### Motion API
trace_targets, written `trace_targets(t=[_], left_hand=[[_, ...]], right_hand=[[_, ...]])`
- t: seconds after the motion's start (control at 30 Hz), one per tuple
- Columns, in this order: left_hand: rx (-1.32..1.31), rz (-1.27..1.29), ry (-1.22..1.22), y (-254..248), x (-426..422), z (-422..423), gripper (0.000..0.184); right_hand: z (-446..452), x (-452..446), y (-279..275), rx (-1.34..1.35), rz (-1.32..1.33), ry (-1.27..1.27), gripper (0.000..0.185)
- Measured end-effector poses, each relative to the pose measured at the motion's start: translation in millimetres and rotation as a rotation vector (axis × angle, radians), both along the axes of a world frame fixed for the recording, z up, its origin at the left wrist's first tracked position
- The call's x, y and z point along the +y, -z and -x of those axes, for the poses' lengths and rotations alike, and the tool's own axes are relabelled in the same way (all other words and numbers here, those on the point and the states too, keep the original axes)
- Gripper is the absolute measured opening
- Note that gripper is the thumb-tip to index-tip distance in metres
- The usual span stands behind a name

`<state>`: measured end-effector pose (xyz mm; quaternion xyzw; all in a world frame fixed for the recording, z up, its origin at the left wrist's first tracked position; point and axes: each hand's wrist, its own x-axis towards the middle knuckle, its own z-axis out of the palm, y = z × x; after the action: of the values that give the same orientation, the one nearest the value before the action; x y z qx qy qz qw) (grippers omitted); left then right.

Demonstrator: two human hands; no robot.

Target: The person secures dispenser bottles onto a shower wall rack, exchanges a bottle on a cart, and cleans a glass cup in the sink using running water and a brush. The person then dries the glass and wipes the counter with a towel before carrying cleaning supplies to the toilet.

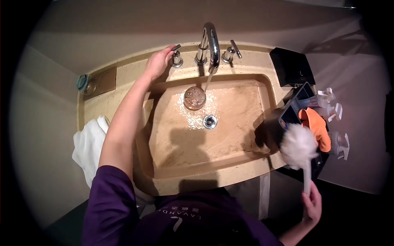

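Note:
My left hand grips the lever of the left tap handle on the sink's back ledge. In my right hand is the white handle of a long-handled brush with a fluffy white head, held upright beyond the sink's right front edge. Water runs from the curved chrome faucet into the beige stone sink. A round, clear glass-like vessel sits under the stream, surrounded by rippling water. Just in front of it lies the metal drain.
A dark caddy at the right holds an orange cloth and several spray bottles. Behind it stands a black box. A white towel and a brown tray with a glass are at left. The right tap handle stands beside the faucet.

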<state>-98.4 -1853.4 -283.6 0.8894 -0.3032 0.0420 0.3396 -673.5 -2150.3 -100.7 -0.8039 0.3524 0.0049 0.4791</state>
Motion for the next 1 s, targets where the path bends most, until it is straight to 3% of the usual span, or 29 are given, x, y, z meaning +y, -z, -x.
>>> trace_targets(t=[0.07,0.13,0.2,0.27,0.33,0.4,0.47,0.53,0.6,0.7,0.73,0.83,0.93,1.0], left_hand=[[-0.072,-0.064,0.003,-8.4,5.2,-1.0,0.033],[-0.197,-0.172,-0.062,-23.2,7.4,13.7,0.032],[-0.473,0.176,-0.247,-18.0,10.0,42.6,0.025],[-0.213,0.268,-0.120,10.3,15.0,74.2,0.024],[-0.065,0.076,-0.047,28.5,17.9,110.6,0.030],[0.124,0.093,0.011,52.5,21.4,121.2,0.039],[0.129,0.006,0.160,45.2,17.9,132.4,0.045],[0.122,-0.119,0.235,63.1,7.1,131.6,0.044],[0.146,-0.278,0.320,77.6,-1.0,122.5,0.039],[0.357,-0.271,0.343,78.7,-2.0,107.1,0.032],[0.302,-0.245,0.305,78.2,-1.1,104.9,0.030],[0.203,-0.188,0.193,78.1,12.9,103.1,0.027],[0.237,-0.143,0.125,76.2,32.0,101.5,0.026],[0.198,-0.094,0.149,76.8,41.7,105.4,0.025]], right_hand=[[-53.6,30.9,21.4,0.082,-0.225,-0.027,0.046],[-54.6,18.0,75.5,0.407,0.040,-0.358,0.050],[-72.4,39.5,104.3,0.388,0.124,-0.360,0.050],[-87.8,75.4,126.7,0.057,0.087,-0.372,0.049],[-111.8,115.1,125.0,0.079,0.009,-0.431,0.053],[-133.2,136.1,136.1,-0.066,0.134,-0.688,0.055],[-163.5,149.0,149.6,0.244,0.078,-0.910,0.050],[-189.9,152.8,179.5,0.037,0.136,-0.896,0.046],[-222.2,158.6,177.1,0.090,0.126,-0.840,0.047],[-235.5,153.9,186.7,0.113,0.240,-0.827,0.048],[-237.3,149.2,190.0,0.116,0.304,-0.833,0.048],[-249.0,124.0,186.2,0.477,0.267,-0.856,0.047],[-229.6,86.6,205.1,0.350,0.355,-0.673,0.044],[-221.9,52.8,223.9,0.391,0.304,-0.360,0.042]])
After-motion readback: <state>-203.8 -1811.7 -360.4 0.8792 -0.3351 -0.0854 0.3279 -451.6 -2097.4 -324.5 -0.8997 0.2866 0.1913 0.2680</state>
